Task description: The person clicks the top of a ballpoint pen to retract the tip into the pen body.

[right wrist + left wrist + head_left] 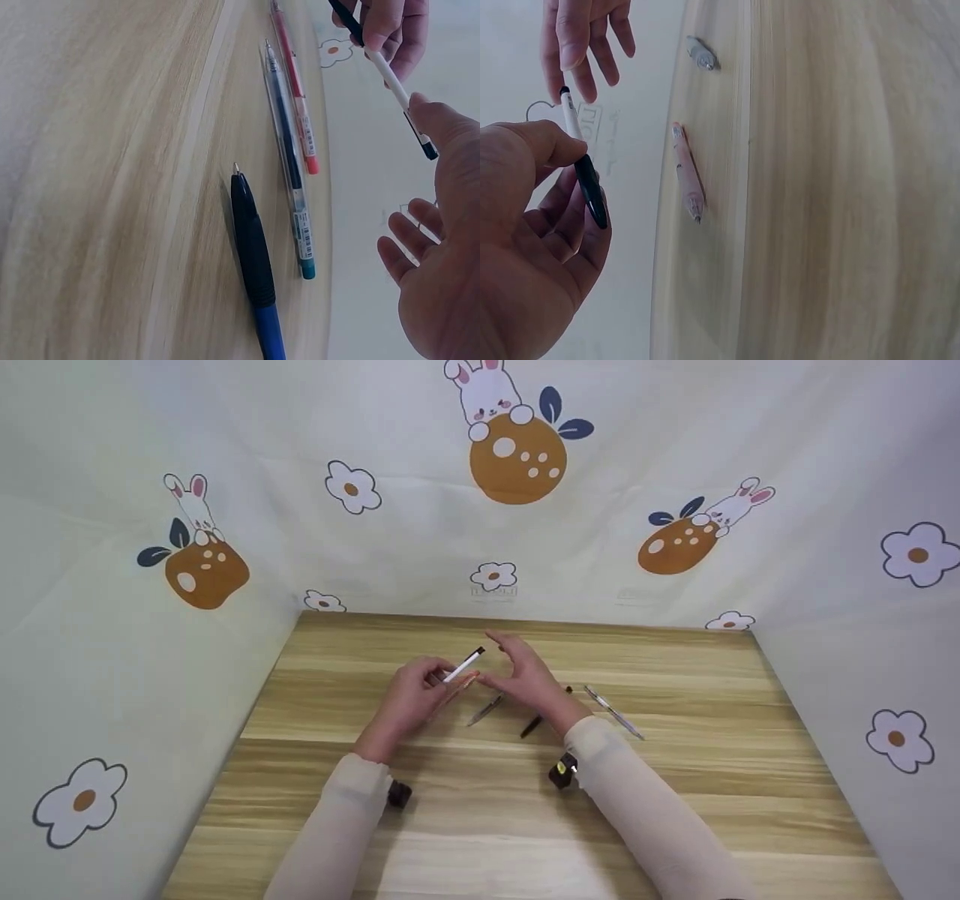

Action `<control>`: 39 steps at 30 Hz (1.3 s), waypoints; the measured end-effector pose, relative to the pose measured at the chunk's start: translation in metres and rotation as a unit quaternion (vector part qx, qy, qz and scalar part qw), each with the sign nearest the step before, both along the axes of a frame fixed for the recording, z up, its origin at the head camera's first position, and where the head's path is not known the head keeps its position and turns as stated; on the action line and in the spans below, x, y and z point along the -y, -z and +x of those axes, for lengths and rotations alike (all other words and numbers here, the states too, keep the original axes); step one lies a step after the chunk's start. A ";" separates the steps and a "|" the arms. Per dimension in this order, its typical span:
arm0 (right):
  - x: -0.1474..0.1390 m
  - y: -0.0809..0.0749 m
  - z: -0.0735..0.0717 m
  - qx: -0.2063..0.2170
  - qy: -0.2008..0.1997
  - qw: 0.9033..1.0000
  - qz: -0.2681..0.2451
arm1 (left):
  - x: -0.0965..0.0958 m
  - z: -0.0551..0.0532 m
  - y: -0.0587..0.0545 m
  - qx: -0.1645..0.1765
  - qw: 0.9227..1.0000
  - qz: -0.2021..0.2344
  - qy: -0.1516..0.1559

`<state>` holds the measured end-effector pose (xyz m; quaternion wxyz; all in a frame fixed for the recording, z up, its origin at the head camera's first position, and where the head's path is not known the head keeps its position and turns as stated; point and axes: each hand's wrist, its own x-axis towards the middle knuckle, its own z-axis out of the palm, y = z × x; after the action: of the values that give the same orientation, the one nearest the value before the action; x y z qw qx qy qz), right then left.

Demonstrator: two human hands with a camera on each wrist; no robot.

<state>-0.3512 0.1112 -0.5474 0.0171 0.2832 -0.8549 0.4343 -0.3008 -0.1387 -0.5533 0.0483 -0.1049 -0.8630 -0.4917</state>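
My left hand point(409, 697) holds a white and black pen point(465, 665), pinched between thumb and fingers and raised above the table. In the left wrist view the pen's black part point(590, 191) lies over the curled fingers. My right hand point(529, 679) is close to the pen's far end, thumb and index finger spread apart around it. The right wrist view shows its other fingers loosely bent; whether the thumb touches the pen, I cannot tell. Beneath the hands lie a red pen point(295, 82), a clear pen with dark ink and a teal end point(289, 150), and a black and blue pen point(255, 247).
Another clear pen point(613, 712) lies on the wood-grain table point(480, 825), right of my right forearm. Cloth walls point(420, 540) printed with rabbits and flowers rise at the table's back and sides. A small black device point(562, 772) sits at my right wrist.
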 end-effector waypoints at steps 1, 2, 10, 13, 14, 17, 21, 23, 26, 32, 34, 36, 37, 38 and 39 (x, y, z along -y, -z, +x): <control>0.001 0.000 0.000 0.000 0.000 1.000 0.001 | 0.002 0.000 0.000 0.001 1.000 -0.002 -0.002; 0.002 0.000 0.000 0.001 0.000 1.000 0.004 | 0.003 0.000 0.000 0.001 1.000 -0.005 -0.004; 0.009 0.001 -0.002 0.023 0.010 0.999 0.028 | 0.014 -0.001 0.001 -0.007 1.000 -0.028 -0.010; 0.013 0.001 -0.003 0.025 0.012 0.999 0.035 | 0.017 -0.002 0.001 -0.015 0.999 -0.041 -0.014; 0.014 0.002 -0.003 0.025 0.011 0.999 0.035 | 0.017 -0.003 0.002 -0.015 0.999 -0.046 -0.015; 0.017 0.003 -0.004 0.022 0.007 0.999 0.035 | 0.020 -0.004 0.003 -0.013 0.998 -0.056 -0.016; 0.020 0.005 -0.004 0.025 0.004 0.999 0.033 | 0.023 -0.006 0.005 -0.002 0.998 -0.060 -0.013; 0.021 0.006 -0.005 0.028 0.003 0.999 0.033 | 0.024 -0.007 0.006 0.003 0.998 -0.063 -0.013; 0.024 0.006 -0.005 0.029 0.004 0.999 0.038 | 0.027 -0.009 0.007 0.010 0.998 -0.068 -0.014; 0.029 0.007 -0.007 0.024 -0.001 0.998 0.052 | 0.033 -0.008 0.008 0.013 0.997 -0.076 -0.017; 0.031 0.008 -0.007 0.024 -0.002 0.998 0.055 | 0.035 -0.008 0.009 0.011 0.996 -0.086 -0.021; 0.032 0.009 -0.008 0.026 -0.003 0.998 0.060 | 0.037 -0.008 0.009 0.011 0.995 -0.095 -0.025; 0.032 0.009 -0.009 0.028 -0.003 0.998 0.063 | 0.037 -0.008 0.009 0.010 0.995 -0.100 -0.027; 0.033 0.010 -0.009 0.026 -0.004 0.998 0.065 | 0.038 -0.008 0.010 0.008 0.994 -0.105 -0.028; 0.033 0.010 -0.009 0.026 -0.004 0.997 0.066 | 0.039 -0.009 0.011 0.008 0.994 -0.105 -0.028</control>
<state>-0.3605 0.0779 -0.5572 -0.0253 0.2759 -0.8806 0.3844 -0.3094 -0.1780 -0.5638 0.0441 -0.0809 -0.9128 -0.3978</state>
